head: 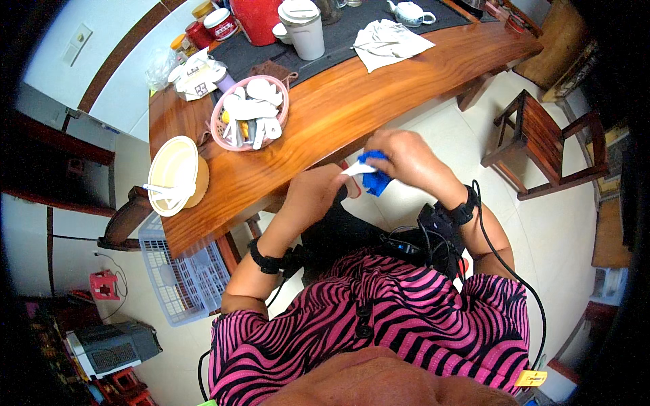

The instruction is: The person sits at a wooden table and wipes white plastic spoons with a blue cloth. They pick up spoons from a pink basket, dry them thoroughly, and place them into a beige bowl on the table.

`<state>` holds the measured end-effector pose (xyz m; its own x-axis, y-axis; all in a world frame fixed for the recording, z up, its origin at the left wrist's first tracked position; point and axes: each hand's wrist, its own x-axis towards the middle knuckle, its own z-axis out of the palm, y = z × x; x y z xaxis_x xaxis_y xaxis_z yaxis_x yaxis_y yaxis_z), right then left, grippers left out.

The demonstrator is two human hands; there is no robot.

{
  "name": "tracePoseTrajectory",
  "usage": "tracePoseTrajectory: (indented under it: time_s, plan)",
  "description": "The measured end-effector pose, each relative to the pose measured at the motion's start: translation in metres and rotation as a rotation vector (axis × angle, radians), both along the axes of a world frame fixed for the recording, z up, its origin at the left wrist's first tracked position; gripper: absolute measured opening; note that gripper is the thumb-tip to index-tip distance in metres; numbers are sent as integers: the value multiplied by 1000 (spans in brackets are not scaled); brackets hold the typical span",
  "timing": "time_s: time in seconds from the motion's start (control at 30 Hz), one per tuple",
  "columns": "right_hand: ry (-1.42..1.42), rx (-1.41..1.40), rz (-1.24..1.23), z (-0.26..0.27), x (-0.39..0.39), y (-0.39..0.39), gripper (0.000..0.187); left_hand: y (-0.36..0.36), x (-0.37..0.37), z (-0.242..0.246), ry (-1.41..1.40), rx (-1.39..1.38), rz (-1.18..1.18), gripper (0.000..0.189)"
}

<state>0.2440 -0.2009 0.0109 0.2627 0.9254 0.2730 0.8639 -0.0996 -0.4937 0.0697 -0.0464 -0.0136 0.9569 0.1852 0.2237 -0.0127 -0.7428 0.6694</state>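
My left hand (316,192) grips one end of a white spoon (357,168) just off the table's front edge. In my right hand (403,155) is a blue cloth (377,183), pressed against the other end of that spoon. A pink plastic basket (217,133) stands on the table, heaped with white spoons (254,109) and a few yellow and grey pieces. To its left, a cream tub (202,170) sits at the table corner with white spoons (175,195) in it. The part of the spoon under my fingers is hidden.
The wooden table (325,122) bears a white lidded cup (306,35), a crumpled white cloth (388,43), a teapot (411,14) and a tissue pack (198,76). A blue plastic crate (177,284) is below left, a wooden chair (548,142) at right. A black cable (500,259) runs along my right arm.
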Motion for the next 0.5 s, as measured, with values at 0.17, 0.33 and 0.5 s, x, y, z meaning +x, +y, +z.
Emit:
tracePoseTrajectory:
  time_s: [0.17,0.33,0.5]
  plan:
    - [524,129,-289,10,2,7,22,-6,10,-17,-190,-400,147,26]
    - [844,459,-317,-17,-3,31,20,-39,27,-25,-154,-779,163,22]
    - [1244,429,-271,-19,-20,37,20,-40,29,-21,-159,-853,120,22]
